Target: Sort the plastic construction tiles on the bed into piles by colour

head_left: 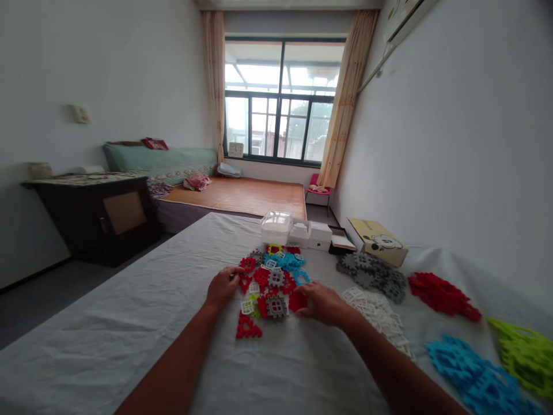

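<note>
A mixed pile of interlocking plastic building pieces lies on the cloth-covered surface (173, 288) in front of me. It has red pieces, grey toothed squares (276, 307), blue pieces (287, 262), small white window grids (246, 307) and a few yellow-green ones. My left hand (222, 287) is at the pile's left edge beside a red piece (247, 265). Its fingers are curled together, and what they hold, if anything, is too small to make out. My right hand (323, 304) grips a red building piece (298, 300) at the right edge. A red triangular piece (247, 327) lies nearest me.
Sorted heaps lie to the right: grey (371, 274), white (380, 317), red (443, 295), blue (479, 374) and yellow-green (525, 354). Behind the pile stand a clear plastic box (276, 228), small white boxes (319, 235) and a yellow carton (380, 241).
</note>
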Demonstrator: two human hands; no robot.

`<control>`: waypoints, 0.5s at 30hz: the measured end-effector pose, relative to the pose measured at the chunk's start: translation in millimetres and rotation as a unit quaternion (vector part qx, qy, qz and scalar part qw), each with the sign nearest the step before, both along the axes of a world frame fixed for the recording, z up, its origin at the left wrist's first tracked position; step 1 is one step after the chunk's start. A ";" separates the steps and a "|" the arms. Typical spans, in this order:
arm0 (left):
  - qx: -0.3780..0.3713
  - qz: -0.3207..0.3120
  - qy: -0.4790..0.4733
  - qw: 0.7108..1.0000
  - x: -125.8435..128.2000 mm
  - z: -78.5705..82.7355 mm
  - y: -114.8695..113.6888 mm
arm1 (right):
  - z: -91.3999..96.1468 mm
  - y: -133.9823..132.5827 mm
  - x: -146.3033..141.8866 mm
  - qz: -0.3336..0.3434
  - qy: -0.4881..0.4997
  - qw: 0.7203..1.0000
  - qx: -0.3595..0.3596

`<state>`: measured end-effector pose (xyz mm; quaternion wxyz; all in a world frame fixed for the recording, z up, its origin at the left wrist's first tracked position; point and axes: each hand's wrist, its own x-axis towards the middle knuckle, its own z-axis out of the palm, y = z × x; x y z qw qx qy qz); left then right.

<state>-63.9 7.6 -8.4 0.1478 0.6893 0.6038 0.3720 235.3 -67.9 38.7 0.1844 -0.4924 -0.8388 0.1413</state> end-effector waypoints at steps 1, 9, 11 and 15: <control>0.000 -0.001 -0.001 1.000 0.0 -0.1 0.5 | -4.0 -1.8 -1.7 -0.005 0.000 1.000 0.006; -0.014 -0.006 0.013 1.000 1.9 2.9 6.6 | -11.3 -0.7 10.7 -0.041 -0.017 0.999 0.031; -0.014 -0.001 0.019 1.000 1.5 3.5 7.4 | -12.4 -1.4 9.4 -0.046 -0.017 0.998 0.044; -0.015 -0.005 0.013 1.000 -1.9 1.8 9.5 | -12.3 -3.1 9.6 -0.046 -0.018 0.996 0.069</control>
